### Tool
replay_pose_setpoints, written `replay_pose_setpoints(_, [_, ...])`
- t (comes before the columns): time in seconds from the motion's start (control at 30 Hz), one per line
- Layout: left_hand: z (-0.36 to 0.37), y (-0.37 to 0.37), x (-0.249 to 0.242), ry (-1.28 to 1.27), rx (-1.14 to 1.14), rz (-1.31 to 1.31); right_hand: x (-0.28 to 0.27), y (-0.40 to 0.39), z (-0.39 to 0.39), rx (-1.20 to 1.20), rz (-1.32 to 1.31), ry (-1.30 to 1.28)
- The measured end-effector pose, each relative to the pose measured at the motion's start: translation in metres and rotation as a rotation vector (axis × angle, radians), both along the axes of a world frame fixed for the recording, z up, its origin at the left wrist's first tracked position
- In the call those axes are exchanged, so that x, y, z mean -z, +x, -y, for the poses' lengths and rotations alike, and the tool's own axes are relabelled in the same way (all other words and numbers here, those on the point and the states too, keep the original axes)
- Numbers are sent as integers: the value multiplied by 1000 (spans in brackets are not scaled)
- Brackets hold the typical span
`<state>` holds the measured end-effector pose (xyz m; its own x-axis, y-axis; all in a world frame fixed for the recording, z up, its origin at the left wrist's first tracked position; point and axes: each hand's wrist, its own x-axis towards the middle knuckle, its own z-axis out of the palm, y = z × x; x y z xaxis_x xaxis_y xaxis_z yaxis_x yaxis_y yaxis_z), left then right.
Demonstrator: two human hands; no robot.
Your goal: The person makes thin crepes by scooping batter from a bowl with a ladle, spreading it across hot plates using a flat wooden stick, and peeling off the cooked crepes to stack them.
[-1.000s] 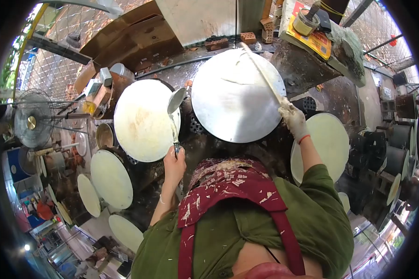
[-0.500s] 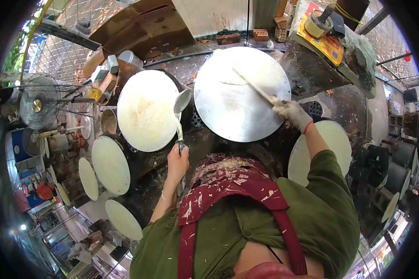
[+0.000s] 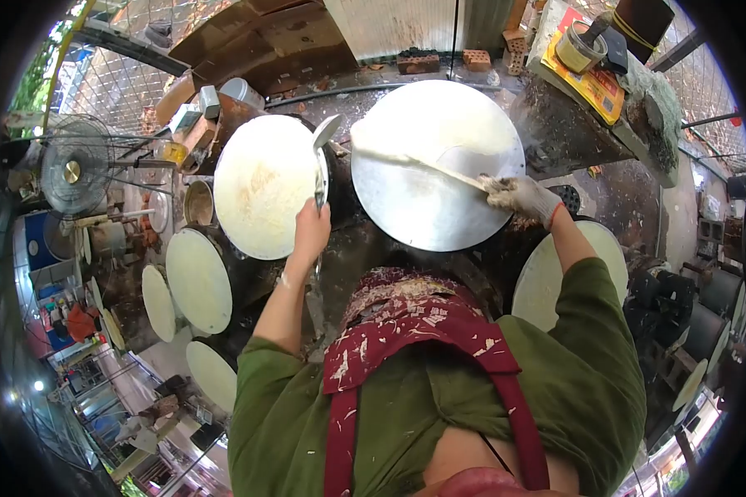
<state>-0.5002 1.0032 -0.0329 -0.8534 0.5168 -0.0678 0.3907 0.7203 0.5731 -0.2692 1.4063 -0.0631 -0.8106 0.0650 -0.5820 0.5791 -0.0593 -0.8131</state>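
Observation:
My bare left hand (image 3: pixel 311 232) is closed round the handle of a metal ladle (image 3: pixel 326 131), whose bowl hangs between two large round plates. Pale batter covers the left plate (image 3: pixel 261 186). On my right hand (image 3: pixel 524 199) is a dirty whitish glove; its fingers wrap a long pale stick (image 3: pixel 423 163) that lies across the right plate (image 3: pixel 431 219). White batter (image 3: pixel 439 116) coats the far part of that plate, while its near part shows bare shiny metal. The stick's far end rests near the plate's left edge.
Further pale round plates stand at left (image 3: pixel 199 282) and right (image 3: pixel 588 248). A fan (image 3: pixel 72 171) is at far left. Back right, a tin with a brush (image 3: pixel 580 48) sits on a yellow packet (image 3: pixel 593 87). Bricks (image 3: pixel 418 63) and cardboard (image 3: pixel 265 50) lie behind.
The stick has swung to the left edge of the right plate, and the batter there has spread. My left hand has moved up a little with the ladle, whose bowl is higher.

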Motion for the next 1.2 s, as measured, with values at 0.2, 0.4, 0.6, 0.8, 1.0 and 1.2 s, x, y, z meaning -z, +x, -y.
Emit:
replay_pose_setpoints(0.2, [-47, -33, 11, -224, 170, -145, 16, 15, -26, 308, -190, 212])
replay_pose_setpoints(0.4, [-15, -6, -6, -420, 281, -140, -60, -25, 17, -12, 191, 63])
replay_pose_setpoints(0.6, [42, 69, -38, -444, 349, -70, 11, 47, 19, -82, 127, -90])
replay_pose_setpoints(0.8, [60, 117, -14, -224, 467, 159, -31, 128, 135, 561, 112, -696])
replay_pose_setpoints(1.0, [66, 76, -62, 181, 422, 252, -51, 24, 255, 697, 0, -642])
replay_pose_setpoints(1.2, [114, 68, -79, 484, 4, 561, 43, -97, 347, 780, 48, -332])
